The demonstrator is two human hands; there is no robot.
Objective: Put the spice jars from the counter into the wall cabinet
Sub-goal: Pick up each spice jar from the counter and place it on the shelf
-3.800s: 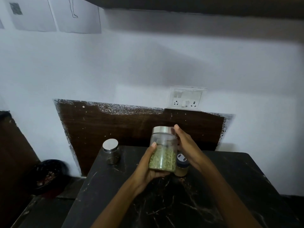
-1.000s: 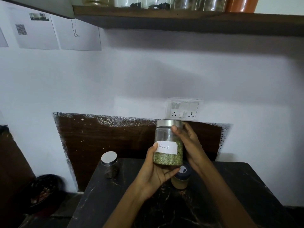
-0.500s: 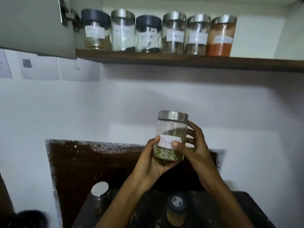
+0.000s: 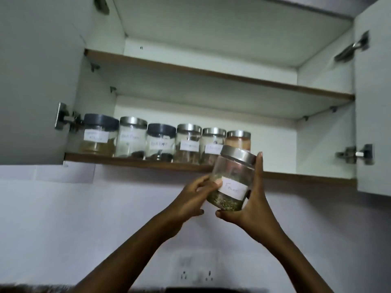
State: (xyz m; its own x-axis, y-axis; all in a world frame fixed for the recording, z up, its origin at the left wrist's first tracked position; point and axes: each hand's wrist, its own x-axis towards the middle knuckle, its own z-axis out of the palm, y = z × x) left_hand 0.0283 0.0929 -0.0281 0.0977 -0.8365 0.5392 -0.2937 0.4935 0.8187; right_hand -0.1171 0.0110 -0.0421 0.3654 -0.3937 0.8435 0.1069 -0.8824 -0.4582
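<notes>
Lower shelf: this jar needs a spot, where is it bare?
Bare: the lower shelf between the orange-filled jar and the cabinet's right wall. Crowded: six jars fill its left half. The held jar hangs just below that gap.

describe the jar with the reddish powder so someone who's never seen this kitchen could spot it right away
Look into the open wall cabinet and find its bottom shelf, where six labelled jars stand in a row at the left. The jar of reddish powder is the rightmost of that row, partly hidden behind the fennel jar held up in both hands. Alone in the row, its contents are orange-red.
</notes>
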